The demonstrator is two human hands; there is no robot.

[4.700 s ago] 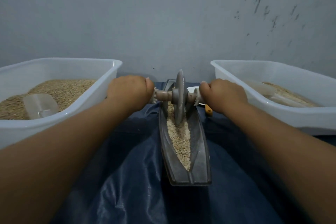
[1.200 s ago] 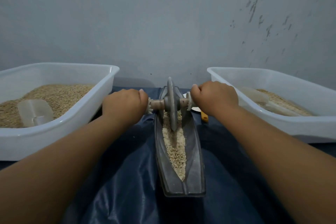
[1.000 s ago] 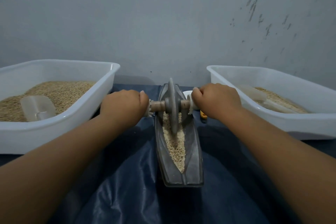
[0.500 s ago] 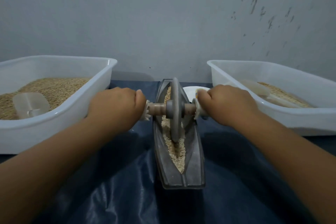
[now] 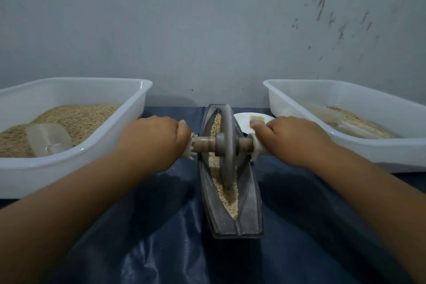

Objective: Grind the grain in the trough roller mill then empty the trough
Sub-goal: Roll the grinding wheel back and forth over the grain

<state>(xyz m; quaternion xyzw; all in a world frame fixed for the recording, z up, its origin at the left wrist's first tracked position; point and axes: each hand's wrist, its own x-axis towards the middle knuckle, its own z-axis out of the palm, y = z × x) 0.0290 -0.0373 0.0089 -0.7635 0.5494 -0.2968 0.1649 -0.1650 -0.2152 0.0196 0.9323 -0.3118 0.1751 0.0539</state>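
Wall (image 5: pixel 207 18): pale grey plaster behind the trough, scuffed with dark marks up and to the right of it.
Cloth (image 5: pixel 161 249): dark blue glossy sheet, creased, spread beneath the trough.
Left tub (image 5: pixel 69 161): white rectangular plastic, to the left of the trough, holding tan whole grain with 1 translucent scoop (image 5: pixel 48 139) lying on the heap.
Right tub (image 5: pixel 380 152): white rectangular plastic, to the right of the trough, holding a thinner layer of tan grain and a translucent scoop, only partly seen.
Trough (image 5: pixel 230 219): long, narrow, boat-shaped, dull grey metal with a V-shaped channel, lying lengthwise between the 2 tubs, its blunt near end toward the viewer.
Grain (image 5: pixel 227 198): pale, crumbly, lying along the trough's channel on both sides of the wheel.
Wheel (image 5: pixel 227 145): thin grey disc, upright in the trough's channel about midway, its lower edge in the grain.
Axle (image 5: pixel 202 143): brown wooden rod through the wheel hub, crosswise above the trough, with white fringed wrapping at both ends.
Left hand (image 5: pixel 149 140): fingers clenched around the axle end left of the trough, thumb toward the wheel.
Right hand (image 5: pixel 292 138): fingers clenched around the wrapped axle end right of the trough.
Plate (image 5: pixel 244 120): white, round, just right of the trough's far end, partly hidden by the right hand.
Brush (image 5: pixel 257 120): pale bristles, lying on the plate.
Writing: none legible.
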